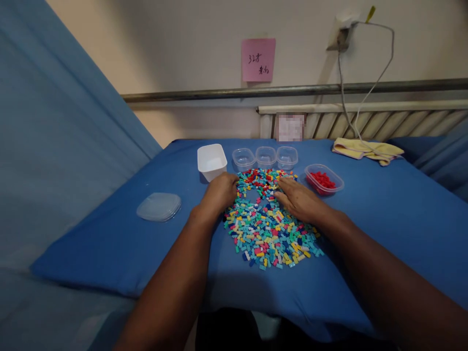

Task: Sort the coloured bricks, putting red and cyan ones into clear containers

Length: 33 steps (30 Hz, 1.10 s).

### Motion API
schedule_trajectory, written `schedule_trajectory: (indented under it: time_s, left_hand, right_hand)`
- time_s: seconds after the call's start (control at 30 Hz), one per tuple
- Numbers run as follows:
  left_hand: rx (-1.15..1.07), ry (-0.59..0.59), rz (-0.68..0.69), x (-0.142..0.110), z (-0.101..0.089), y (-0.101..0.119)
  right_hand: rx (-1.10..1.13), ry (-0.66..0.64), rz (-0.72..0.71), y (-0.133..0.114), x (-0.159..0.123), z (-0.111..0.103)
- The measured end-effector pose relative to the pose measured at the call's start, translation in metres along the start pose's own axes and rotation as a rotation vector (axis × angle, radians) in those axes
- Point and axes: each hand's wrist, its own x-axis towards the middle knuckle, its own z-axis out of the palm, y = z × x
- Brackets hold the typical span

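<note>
A wide pile of small coloured bricks (268,226) lies on the blue table (383,214). My left hand (220,191) rests at the pile's upper left edge with fingers curled down onto the bricks; what they hold is hidden. My right hand (298,197) lies on the pile's upper right part, fingers stretched toward the red bricks at the far side. A clear tub with red bricks (323,179) stands just right of my right hand.
A white square tub (211,161) and three empty clear tubs (265,157) stand in a row behind the pile. A clear lid (159,206) lies to the left. A yellow cloth (365,148) and a cable are at the back right.
</note>
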Motion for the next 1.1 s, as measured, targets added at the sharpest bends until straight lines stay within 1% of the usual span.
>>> schedule_trajectory:
  time_s: [0.07,0.13,0.2,0.27,0.33,0.37,0.43,0.47,0.53,0.6,0.67,0.77,0.87,0.93,1.0,1.1]
  left_hand:
    - [-0.011,0.000,0.043,0.000,0.003,0.002]
    - [-0.061,0.041,0.089,0.001,0.009,0.004]
    - [-0.105,0.094,0.163,0.002,0.016,0.006]
    - [-0.098,0.104,0.267,0.002,0.023,0.009]
    - [-0.056,0.044,0.354,0.001,0.029,0.011]
    - [-0.032,0.000,0.381,0.001,0.030,0.012]
    - [-0.017,-0.082,0.421,0.000,0.029,0.014]
    - [-0.024,-0.102,0.432,-0.001,0.027,0.016]
    - [-0.042,-0.071,0.430,-0.002,0.023,0.019]
    - [-0.035,0.009,0.416,-0.002,0.021,0.022]
    - [-0.009,0.045,0.421,-0.002,0.023,0.024]
    - [0.026,-0.027,0.425,0.000,0.028,0.021]
    - [0.055,-0.083,0.383,0.001,0.028,0.012]
    - [0.075,-0.084,0.330,0.000,0.024,0.007]
    - [0.073,-0.100,0.288,-0.002,0.020,0.007]
    - [0.025,-0.200,0.329,-0.011,0.018,0.018]
  right_hand:
    - [0.037,-0.015,-0.052,-0.003,0.000,-0.003]
    - [0.053,0.001,-0.081,-0.004,0.002,-0.004]
    - [0.024,0.044,-0.049,-0.003,0.005,-0.001]
    - [-0.021,0.060,0.024,-0.001,0.010,0.004]
    - [-0.037,0.028,0.066,-0.001,0.014,0.007]
    - [-0.025,-0.001,0.051,-0.002,0.015,0.007]
    - [0.029,-0.060,-0.043,-0.006,0.014,0.005]
    - [0.058,-0.075,-0.093,-0.008,0.014,0.003]
    - [0.093,-0.064,-0.142,-0.011,0.014,-0.001]
    - [0.077,-0.024,-0.131,-0.011,0.017,0.000]
    - [0.026,-0.014,-0.087,-0.009,0.026,0.004]
    - [-0.052,-0.090,-0.032,-0.007,0.041,0.014]
    - [-0.071,-0.202,-0.088,-0.012,0.048,0.019]
    - [-0.064,-0.236,-0.126,-0.016,0.044,0.018]
    - [-0.053,-0.242,-0.126,-0.019,0.035,0.015]
    - [-0.043,-0.251,-0.110,-0.019,0.019,0.008]
